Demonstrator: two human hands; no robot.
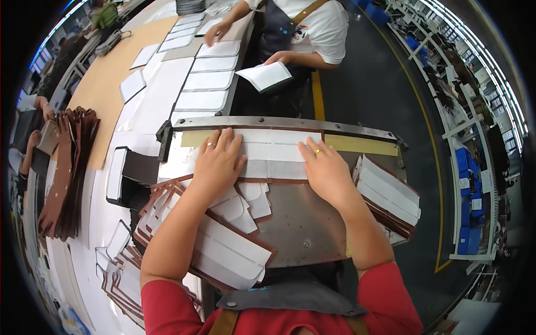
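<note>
Left hand [218,166] wide, fingers spread on the left end of a white panel [271,152]; right hand [328,172] likewise wide at its right end. Panel lies on a metal plate [304,218], along the bar [279,122] — brown-edged stack [386,191] beside right wrist.

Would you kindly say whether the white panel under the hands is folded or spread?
Spread: the white panel lies flat, its brown edge showing between left hand and right hand.
</note>
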